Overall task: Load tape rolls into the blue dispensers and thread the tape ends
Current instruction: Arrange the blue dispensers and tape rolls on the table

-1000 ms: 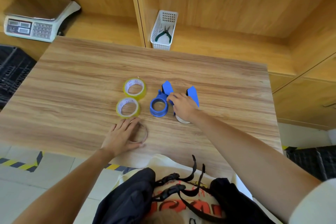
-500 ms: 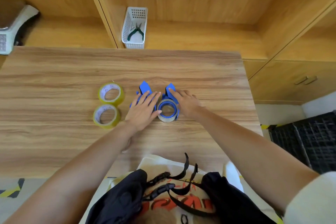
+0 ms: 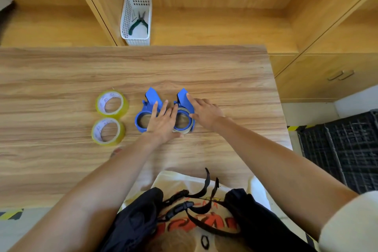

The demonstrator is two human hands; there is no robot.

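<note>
Blue dispensers, left (image 3: 143, 117) and right (image 3: 185, 112), lying side by side mid-table (image 3: 225, 71). Left hand (image 3: 163, 122) lying flat and open across both; right hand (image 3: 204, 112) resting open against right dispenser. Yellow tape rolls (image 3: 112, 103) (image 3: 108, 131) sitting leftward.

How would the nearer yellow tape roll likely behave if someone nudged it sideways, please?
The nearer yellow tape roll lies flat on the table, so it would probably slide, not roll. It looks like a stiff ring, likely to keep its shape. Stood on edge, it might roll away.

Glossy yellow tape rolls (image 3: 112, 104) on a matt wood-grain table (image 3: 61, 71).
</note>
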